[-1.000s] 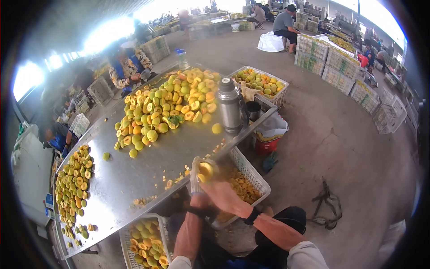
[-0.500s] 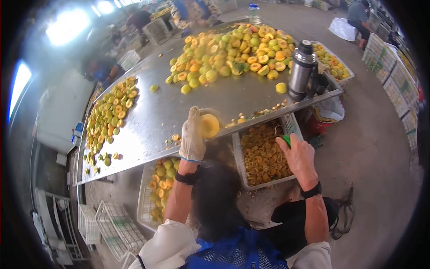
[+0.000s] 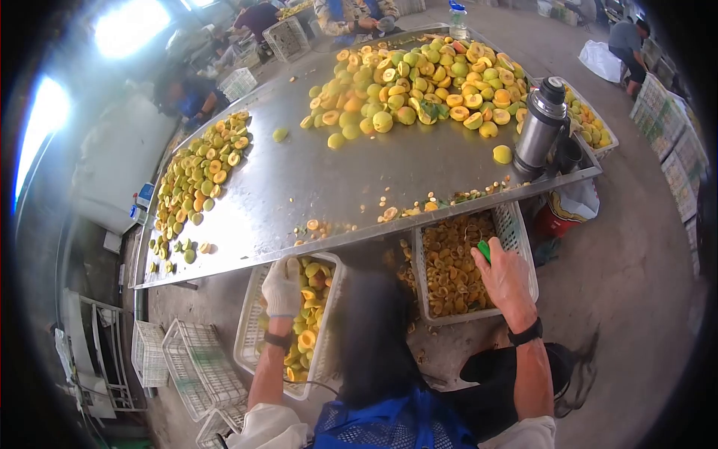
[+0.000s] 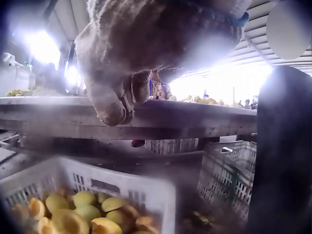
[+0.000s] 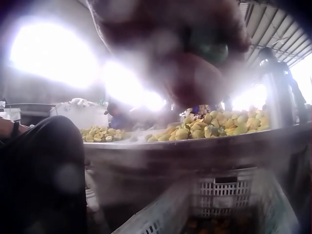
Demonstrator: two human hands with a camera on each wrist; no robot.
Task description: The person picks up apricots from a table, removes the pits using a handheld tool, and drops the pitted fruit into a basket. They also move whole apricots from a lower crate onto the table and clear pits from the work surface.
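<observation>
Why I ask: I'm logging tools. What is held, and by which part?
The right hand holds a tool by its green handle; the left hand, nothing visible.

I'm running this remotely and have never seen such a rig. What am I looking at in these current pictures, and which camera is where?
There's no machine here, just a person's two hands. The wide picture comes from a camera worn on the head, looking down; the other two come from one camera on each wrist.

The metal table bears a large fruit heap, a smaller fruit heap and a steel flask. The gloved left hand is over a crate of fruit, with nothing visibly held. The bare right hand grips something green, perhaps a tool's handle, over a crate of orange-brown pieces.
</observation>
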